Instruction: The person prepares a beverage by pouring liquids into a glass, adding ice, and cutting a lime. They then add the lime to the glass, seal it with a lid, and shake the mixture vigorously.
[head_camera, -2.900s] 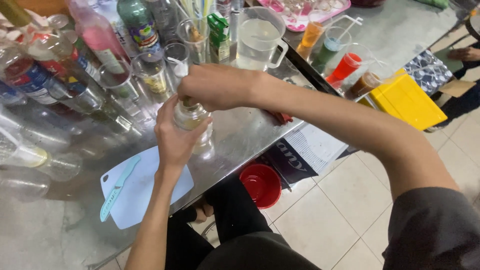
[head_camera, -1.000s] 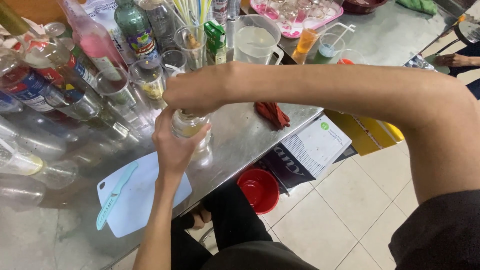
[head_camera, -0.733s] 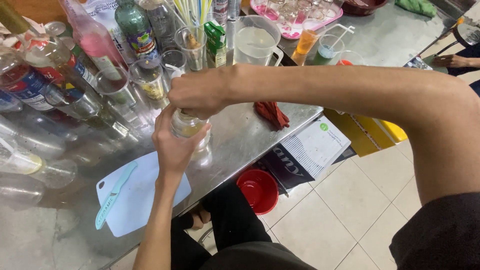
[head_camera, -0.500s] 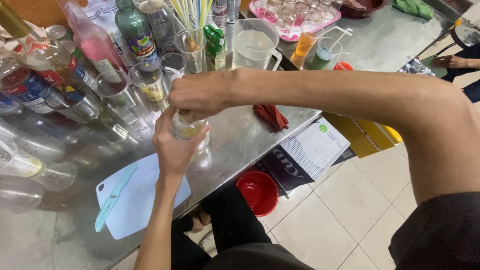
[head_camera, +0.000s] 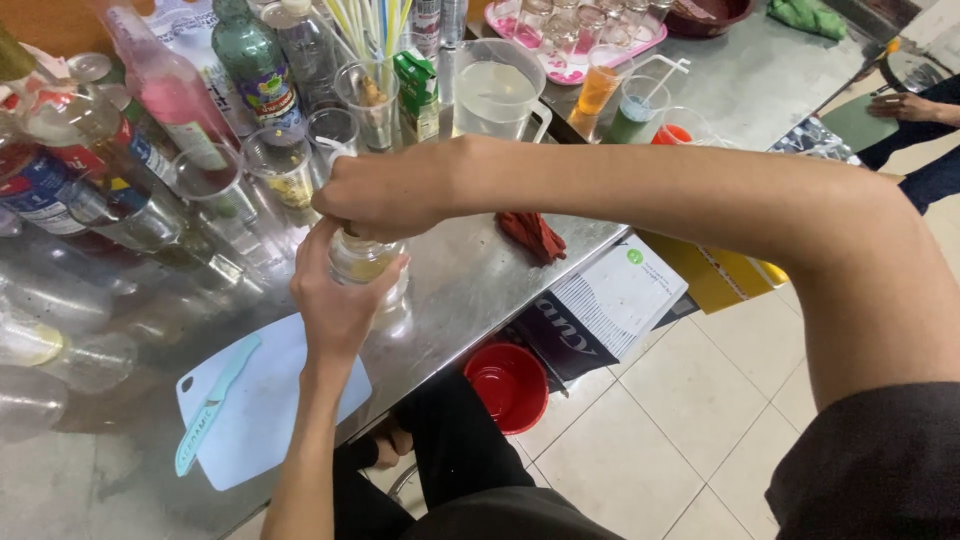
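My left hand (head_camera: 335, 300) wraps around a small clear jar (head_camera: 362, 262) with yellowish contents, standing on the steel counter (head_camera: 470, 280). My right hand (head_camera: 385, 195) is clamped over the jar's top, so the lid is hidden. A red cloth (head_camera: 532, 235) lies on the counter just right of the jar. A pale blue cutting board (head_camera: 265, 405) with a light green knife (head_camera: 212, 402) lies near the counter's front edge, below my left wrist.
Syrup bottles (head_camera: 170, 85), glasses (head_camera: 278, 165), a cup of straws (head_camera: 368, 95) and a clear jug (head_camera: 495, 90) crowd the counter's back. A pink tray of glasses (head_camera: 575, 35) stands farther off. A red bowl (head_camera: 508, 385) and a yellow box (head_camera: 715, 280) are on the tiled floor. Another person's hand (head_camera: 900, 105) is at the far right.
Both hands have stayed on the jar, with the right hand shifting slightly on its top. The view has tilted a little; nothing else on the counter moved.
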